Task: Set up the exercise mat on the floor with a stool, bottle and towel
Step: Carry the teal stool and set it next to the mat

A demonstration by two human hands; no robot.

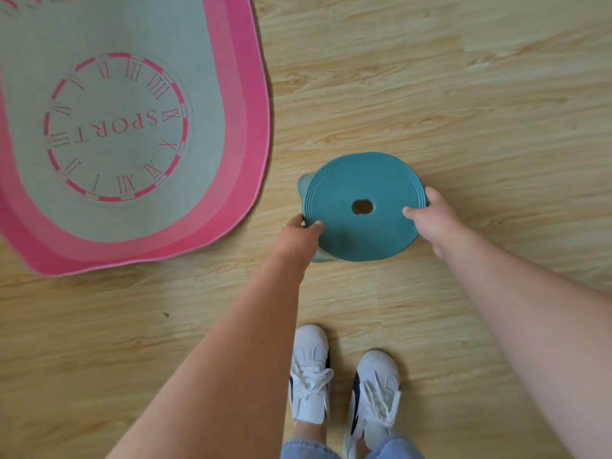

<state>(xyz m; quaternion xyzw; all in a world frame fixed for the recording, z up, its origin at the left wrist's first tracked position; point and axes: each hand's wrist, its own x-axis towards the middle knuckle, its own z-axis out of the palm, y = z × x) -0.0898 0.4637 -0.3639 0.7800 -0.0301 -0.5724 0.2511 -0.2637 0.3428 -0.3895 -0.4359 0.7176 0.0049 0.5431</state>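
Head view, looking straight down: I see the stool (347, 180) just to the 3 o'clock side of centre, over the floor (447, 94), which is pale wood plank. The stool is teal, with a round ridged seat and a small hole in the middle; bits of its legs peek out from under the seat at 10 and 7 o'clock. I cannot tell whether the legs touch the floor. My left hand (299, 231) grips the seat rim at about 8 o'clock, thumb laid on top and fingers tucked under the edge. My right hand (430, 217) grips the rim at about 4 o'clock, thumb on top pointing toward the hole, fingers curled over the edge. Both forearms are bare and reach in from the bottom of the frame. The mat (212, 61) lies flat at 10 o'clock from the stool, near it but not touching; it is grey with a pink border, a rounded end and a clock-face print reading SPORT. At 6 o'clock from the stool stand my white shoes (311, 376), close together, with blue jeans hems (308, 450) at the lower edge.
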